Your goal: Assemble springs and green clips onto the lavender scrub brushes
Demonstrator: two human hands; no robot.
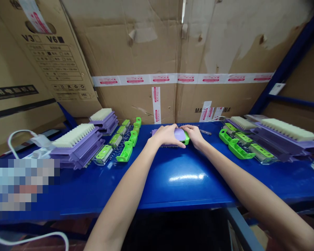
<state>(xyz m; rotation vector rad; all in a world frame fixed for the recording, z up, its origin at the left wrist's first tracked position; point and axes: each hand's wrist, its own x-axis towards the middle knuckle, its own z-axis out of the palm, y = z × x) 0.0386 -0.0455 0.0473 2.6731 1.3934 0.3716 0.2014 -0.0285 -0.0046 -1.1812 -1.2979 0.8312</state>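
Over the far middle of the blue table, my left hand [165,135] grips a purple plastic brush body [180,134], thumb along its near side and fingers over the top. At its right end is a bright green plastic piece [187,138]. My right hand [195,136] is closed around that green piece with bent fingers. Some dark bristle-like edge shows under the purple body, too small to make out. Loose green curved covers [125,153] lie to the left of my hands, and more green covers [241,150] lie to the right.
Purple brush bodies with white bristles stand stacked at left [77,148] and right [279,141]. Clear-sided green blocks [104,154] and small springs [117,152] lie in rows. A slim tool [206,132] rests behind my right hand. Cardboard [136,101] walls the back; a white cable [28,240] hangs left.
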